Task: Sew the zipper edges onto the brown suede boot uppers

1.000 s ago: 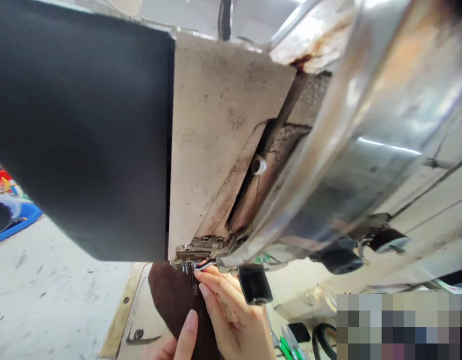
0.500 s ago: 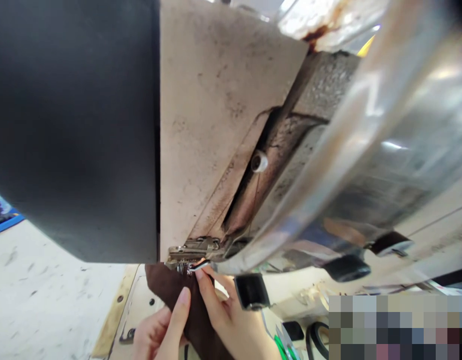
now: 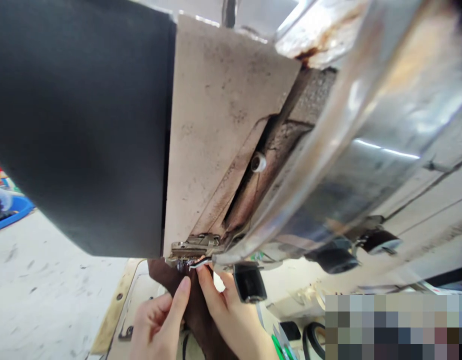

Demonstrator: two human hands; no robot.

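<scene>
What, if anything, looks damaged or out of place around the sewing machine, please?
A rust-brown stain marks the glossy white part at the top, right of centre, and dark specks dot the beige casing, suggesting wear or grime. The brown fabric shows no clear damage, though it is partly hidden.

The sewing machine head is beige, speckled with darker spots. Left of it, a panel is plain dark charcoal — below that side, the tabletop is white with grey flecks. Under the sewing machine head, the cloth is plain dark brown; to its lower right, the scissors handles are bright green — and a tray far left is blue.
</scene>
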